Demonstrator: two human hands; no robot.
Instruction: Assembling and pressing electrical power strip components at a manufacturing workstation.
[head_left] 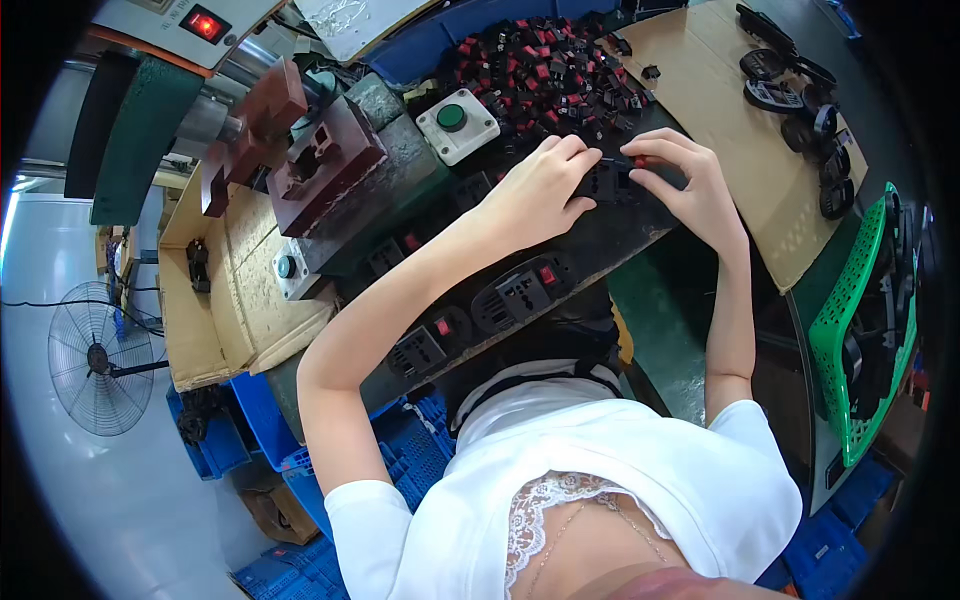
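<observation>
Between the thumb and fingers of my right hand (695, 185) is a small red and black rocker switch (640, 161). It is just above the right end of a black socket housing (608, 184) on the dark bench. My left hand (545, 190) is closed, its fingers curled against the left side of that housing; the fingertips are partly hidden. Closer to me, along the bench edge, lie two more black socket housings, one (522, 298) and another (420, 348), each with a red switch in it. Other housings show partly behind my left forearm.
A heap of red and black switches (550, 75) lies at the back. A green button box (451, 118) and a maroon press fixture (325, 165) stand to the left. Cardboard (720, 80) with black round parts (775, 95) and a green basket (830, 340) are on the right.
</observation>
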